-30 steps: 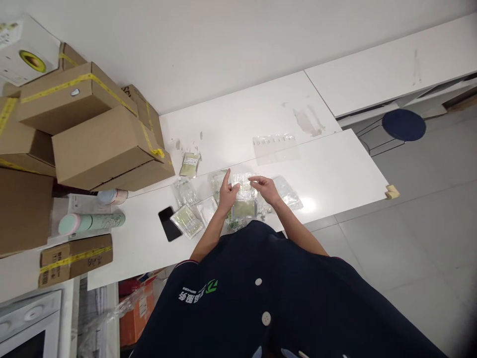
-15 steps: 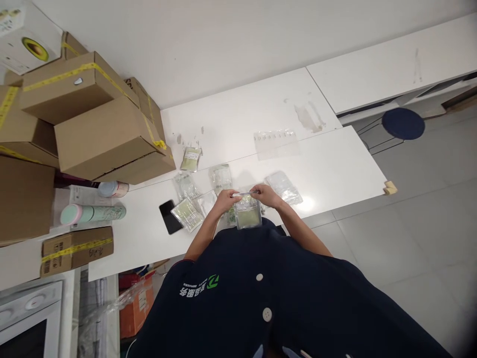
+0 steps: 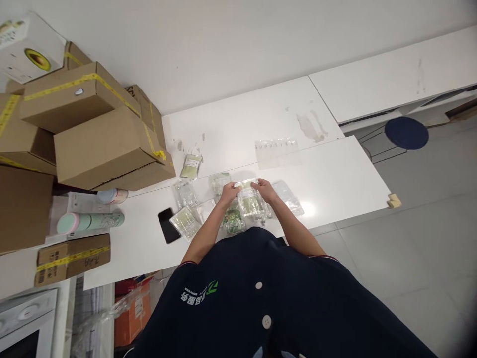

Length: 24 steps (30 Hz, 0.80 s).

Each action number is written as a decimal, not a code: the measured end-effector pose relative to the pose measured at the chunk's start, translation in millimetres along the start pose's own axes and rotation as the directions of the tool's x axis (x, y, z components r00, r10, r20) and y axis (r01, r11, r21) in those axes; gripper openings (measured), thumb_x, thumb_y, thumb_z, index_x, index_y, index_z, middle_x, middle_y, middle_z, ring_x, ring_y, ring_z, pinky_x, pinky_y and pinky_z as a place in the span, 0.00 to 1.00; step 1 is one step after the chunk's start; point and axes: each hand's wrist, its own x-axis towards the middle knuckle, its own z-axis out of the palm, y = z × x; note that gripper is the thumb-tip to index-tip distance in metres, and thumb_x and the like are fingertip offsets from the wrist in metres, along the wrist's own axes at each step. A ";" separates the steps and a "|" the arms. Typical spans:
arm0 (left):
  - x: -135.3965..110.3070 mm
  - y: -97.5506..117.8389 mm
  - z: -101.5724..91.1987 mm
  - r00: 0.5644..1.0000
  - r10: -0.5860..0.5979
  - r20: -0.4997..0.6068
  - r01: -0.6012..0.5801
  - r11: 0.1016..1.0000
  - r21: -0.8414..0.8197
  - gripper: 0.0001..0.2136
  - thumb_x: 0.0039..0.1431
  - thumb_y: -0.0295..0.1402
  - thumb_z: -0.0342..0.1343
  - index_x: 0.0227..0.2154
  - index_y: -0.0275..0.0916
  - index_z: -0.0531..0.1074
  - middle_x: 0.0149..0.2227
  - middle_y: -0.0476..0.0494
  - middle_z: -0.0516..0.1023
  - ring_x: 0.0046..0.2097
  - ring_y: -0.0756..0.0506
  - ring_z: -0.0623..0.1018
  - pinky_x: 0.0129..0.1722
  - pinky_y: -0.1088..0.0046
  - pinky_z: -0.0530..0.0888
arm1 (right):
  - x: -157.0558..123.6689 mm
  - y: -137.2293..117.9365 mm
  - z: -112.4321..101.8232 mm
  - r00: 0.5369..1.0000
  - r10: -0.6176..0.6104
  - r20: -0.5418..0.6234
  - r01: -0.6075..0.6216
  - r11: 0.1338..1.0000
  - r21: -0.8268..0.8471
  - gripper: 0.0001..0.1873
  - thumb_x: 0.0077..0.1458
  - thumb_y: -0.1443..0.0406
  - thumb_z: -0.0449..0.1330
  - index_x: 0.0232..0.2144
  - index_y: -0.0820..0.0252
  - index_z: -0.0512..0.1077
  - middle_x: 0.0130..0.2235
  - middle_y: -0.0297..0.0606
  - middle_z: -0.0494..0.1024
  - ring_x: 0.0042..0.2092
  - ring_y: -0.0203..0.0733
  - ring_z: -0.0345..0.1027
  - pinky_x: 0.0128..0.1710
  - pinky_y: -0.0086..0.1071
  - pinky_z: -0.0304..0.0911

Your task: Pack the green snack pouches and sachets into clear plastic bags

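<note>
Both my hands hold one clear plastic bag (image 3: 250, 201) with pale green contents, just above the white table (image 3: 335, 174). My left hand (image 3: 228, 193) pinches its top left corner and my right hand (image 3: 264, 189) pinches its top right corner. Under and around the bag lie several similar clear packets: one with dark green contents (image 3: 233, 220) near my body, one at the left (image 3: 185, 221), one further back (image 3: 191, 165) and a clear one at the right (image 3: 287, 195).
A black phone (image 3: 167, 225) lies left of the packets. Stacked cardboard boxes (image 3: 100, 144) fill the left side, with a mint-green bottle (image 3: 89, 221) and a small taped box (image 3: 72, 258) below them. An empty clear sleeve (image 3: 276, 146) lies further back. A dark blue stool (image 3: 406, 133) stands at the right.
My hands closed on the bag's top corners, drew it toward my body, then carried it back out over the packets. The view shifted slightly.
</note>
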 end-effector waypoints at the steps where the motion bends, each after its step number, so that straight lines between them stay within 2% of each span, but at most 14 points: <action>1: 6.6 3.1 0.9 1.000 -0.011 -0.014 0.012 0.998 0.063 0.17 0.51 0.39 0.60 0.41 0.34 0.72 0.31 0.45 0.76 0.31 0.48 0.75 0.35 0.70 0.71 | 12.2 1.9 -1.4 0.999 0.005 -0.053 -0.008 0.998 -0.057 0.14 0.44 0.54 0.61 0.26 0.58 0.65 0.24 0.29 0.68 0.27 0.35 0.62 0.28 0.29 0.58; 4: 22.4 12.0 -10.7 0.992 0.061 -0.111 -0.024 0.952 0.306 0.22 0.55 0.39 0.58 0.51 0.36 0.68 0.39 0.39 0.78 0.37 0.45 0.77 0.41 0.67 0.72 | 53.1 7.0 -8.4 0.964 0.003 -0.265 -0.090 0.944 -0.317 0.09 0.46 0.61 0.58 0.22 0.57 0.63 0.22 0.30 0.67 0.28 0.36 0.61 0.28 0.28 0.56; 7: 37.9 18.0 -47.1 0.950 0.186 -0.252 -0.034 0.861 0.508 0.21 0.60 0.39 0.53 0.54 0.37 0.67 0.50 0.35 0.75 0.47 0.42 0.76 0.49 0.64 0.70 | 89.6 10.7 -10.1 0.930 -0.028 -0.367 -0.188 0.822 -0.538 0.07 0.47 0.64 0.57 0.21 0.58 0.64 0.25 0.35 0.71 0.32 0.39 0.65 0.32 0.29 0.57; 10: 56.7 20.3 -97.4 0.887 0.252 -0.386 0.104 0.706 0.700 0.22 0.61 0.37 0.50 0.56 0.35 0.65 0.57 0.32 0.69 0.60 0.39 0.67 0.59 0.61 0.62 | 109.6 13.3 4.2 0.932 0.026 -0.361 -0.256 0.754 -0.606 0.04 0.50 0.65 0.56 0.27 0.60 0.69 0.33 0.42 0.77 0.38 0.43 0.69 0.37 0.30 0.60; 11: 63.6 20.3 -113.4 0.878 0.250 -0.409 0.168 0.639 0.751 0.24 0.60 0.36 0.51 0.58 0.34 0.63 0.59 0.30 0.66 0.62 0.37 0.64 0.61 0.60 0.59 | 112.2 13.8 12.1 0.932 0.056 -0.359 -0.278 0.745 -0.606 0.06 0.52 0.65 0.56 0.31 0.62 0.70 0.37 0.45 0.77 0.40 0.45 0.70 0.39 0.30 0.60; 13: 78.1 19.6 -140.3 0.874 0.203 -0.442 0.297 0.497 0.815 0.30 0.56 0.36 0.55 0.61 0.32 0.58 0.62 0.26 0.59 0.64 0.32 0.59 0.62 0.55 0.56 | 112.4 13.8 30.0 0.932 0.105 -0.348 -0.308 0.737 -0.601 0.13 0.55 0.63 0.55 0.41 0.65 0.70 0.43 0.48 0.77 0.45 0.46 0.70 0.42 0.31 0.61; 15: 93.1 18.5 -158.2 0.875 0.127 -0.466 0.392 0.378 0.839 0.36 0.52 0.35 0.59 0.63 0.33 0.53 0.65 0.23 0.53 0.65 0.27 0.56 0.61 0.51 0.55 | 108.8 12.4 46.6 0.938 0.125 -0.322 -0.311 0.711 -0.631 0.18 0.58 0.61 0.53 0.48 0.66 0.66 0.47 0.50 0.75 0.49 0.48 0.69 0.45 0.34 0.62; 18: 113.4 16.8 -169.8 0.877 0.024 -0.479 0.452 0.295 0.842 0.41 0.50 0.33 0.60 0.65 0.33 0.48 0.63 0.18 0.52 0.62 0.25 0.60 0.57 0.49 0.59 | 103.7 7.4 60.4 0.950 0.075 -0.304 -0.288 0.586 -0.757 0.20 0.59 0.59 0.54 0.50 0.65 0.65 0.51 0.54 0.70 0.54 0.54 0.63 0.49 0.42 0.61; 20: 123.0 15.3 -171.0 0.879 0.003 -0.476 0.458 0.267 0.848 0.42 0.50 0.30 0.59 0.66 0.32 0.45 0.61 0.16 0.55 0.59 0.26 0.65 0.54 0.51 0.63 | 103.6 2.4 58.3 0.957 0.034 -0.288 -0.264 0.516 -0.815 0.21 0.58 0.57 0.56 0.49 0.64 0.64 0.53 0.54 0.67 0.55 0.56 0.61 0.50 0.45 0.60; 22: 128.3 13.2 -170.6 0.881 0.029 -0.472 0.454 0.224 0.862 0.41 0.51 0.28 0.58 0.66 0.31 0.44 0.59 0.15 0.57 0.57 0.27 0.67 0.51 0.53 0.65 | 106.6 -2.9 46.2 0.965 0.030 -0.260 -0.236 0.528 -0.816 0.24 0.58 0.53 0.56 0.49 0.62 0.63 0.53 0.53 0.66 0.53 0.55 0.62 0.49 0.44 0.60; 24: 130.3 11.2 -170.7 0.884 0.074 -0.462 0.444 0.181 0.878 0.38 0.53 0.27 0.55 0.65 0.28 0.45 0.58 0.13 0.59 0.56 0.27 0.68 0.51 0.54 0.66 | 111.7 -7.5 26.6 0.961 -0.004 -0.277 -0.227 0.562 -0.795 0.25 0.60 0.49 0.51 0.49 0.62 0.63 0.52 0.53 0.66 0.51 0.53 0.62 0.48 0.42 0.61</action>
